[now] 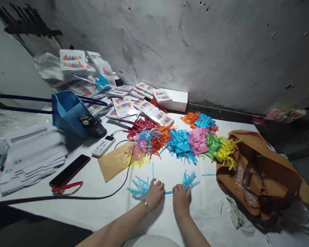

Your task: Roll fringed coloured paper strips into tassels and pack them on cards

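My left hand [154,193] rests knuckles-up on the white table [113,202], fingers curled onto a light blue fringed paper tassel [140,187]. My right hand [180,197] sits just right of it, fingers closed on the other end of the same blue piece [189,179], whose fringe fans out beyond the fingertips. A thin blue strip [168,192] runs between the two hands. A bracelet circles my left wrist.
Beyond the hands lies a row of coloured fringed paper tassels [181,142]. Printed packets [123,104] pile up at the back left beside a blue bag [68,113]. A phone [70,170], remote [103,145], black cable [67,197] and brown bag [262,178] flank the work spot.
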`<state>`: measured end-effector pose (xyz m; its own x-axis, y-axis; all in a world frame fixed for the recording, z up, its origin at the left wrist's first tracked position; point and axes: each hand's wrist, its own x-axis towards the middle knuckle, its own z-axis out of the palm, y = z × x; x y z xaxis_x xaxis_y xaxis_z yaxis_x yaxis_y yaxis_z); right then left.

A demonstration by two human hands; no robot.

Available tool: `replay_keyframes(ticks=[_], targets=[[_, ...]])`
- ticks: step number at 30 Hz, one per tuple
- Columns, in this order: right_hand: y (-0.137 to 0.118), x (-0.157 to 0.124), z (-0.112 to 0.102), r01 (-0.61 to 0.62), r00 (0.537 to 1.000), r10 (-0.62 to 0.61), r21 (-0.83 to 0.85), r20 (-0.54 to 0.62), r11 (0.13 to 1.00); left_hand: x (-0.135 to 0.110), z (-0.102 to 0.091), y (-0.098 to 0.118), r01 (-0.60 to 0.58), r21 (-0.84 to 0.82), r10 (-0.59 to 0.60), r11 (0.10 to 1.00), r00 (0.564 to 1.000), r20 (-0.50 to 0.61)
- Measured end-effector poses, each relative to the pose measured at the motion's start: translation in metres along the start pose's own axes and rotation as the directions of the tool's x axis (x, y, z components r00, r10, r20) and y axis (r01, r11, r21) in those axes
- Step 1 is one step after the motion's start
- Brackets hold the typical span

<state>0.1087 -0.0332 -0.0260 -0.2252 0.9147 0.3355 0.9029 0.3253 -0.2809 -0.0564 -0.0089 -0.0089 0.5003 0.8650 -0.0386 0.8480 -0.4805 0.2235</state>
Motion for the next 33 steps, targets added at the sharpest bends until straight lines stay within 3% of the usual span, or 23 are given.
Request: replay_keyframes(ticks=[5,14,18,22,26,30,31,33], targets=[[-0.002,-0.005,0.011,0.071,0.996,-0.07,-0.009,0.051,0.997,0.001,0.007,0.0,-0.09,0.037,0.09,0.995,0.996,0.007],[-0.001,-0.007,0.016,0.09,0.994,-0.089,-0.021,0.056,0.996,-0.014,0.007,0.003,-0.072,-0.035,0.071,0.997,0.997,-0.023],[-0.003,-0.005,0.008,0.113,0.992,-0.112,-0.001,0.055,0.994,-0.006,0.004,0.006,-0.026,-0.148,0.026,0.989,1.0,-0.002],[-0.002,-0.002,-0.002,0.148,0.988,-0.148,0.022,0.035,0.989,-0.003,-0.005,0.01,0.096,-0.328,-0.099,0.94,0.995,0.008],[-0.003,-0.002,-0.026,0.185,0.983,-0.186,0.068,0.002,0.98,-0.014,-0.016,0.016,0.234,-0.564,-0.221,0.792,0.971,0.093],[-0.011,0.002,-0.071,0.21,0.974,-0.19,0.177,-0.125,0.961,-0.02,-0.03,0.025,0.294,-0.723,-0.207,0.625,0.955,0.211],[-0.013,0.003,-0.083,0.202,0.974,-0.172,0.212,-0.15,0.956,-0.02,-0.036,0.029,0.31,-0.773,-0.204,0.554,0.95,0.235],[-0.018,0.002,-0.101,0.151,0.982,-0.108,0.289,-0.157,0.945,-0.019,-0.049,0.039,0.336,-0.885,-0.204,0.324,0.938,0.281]])
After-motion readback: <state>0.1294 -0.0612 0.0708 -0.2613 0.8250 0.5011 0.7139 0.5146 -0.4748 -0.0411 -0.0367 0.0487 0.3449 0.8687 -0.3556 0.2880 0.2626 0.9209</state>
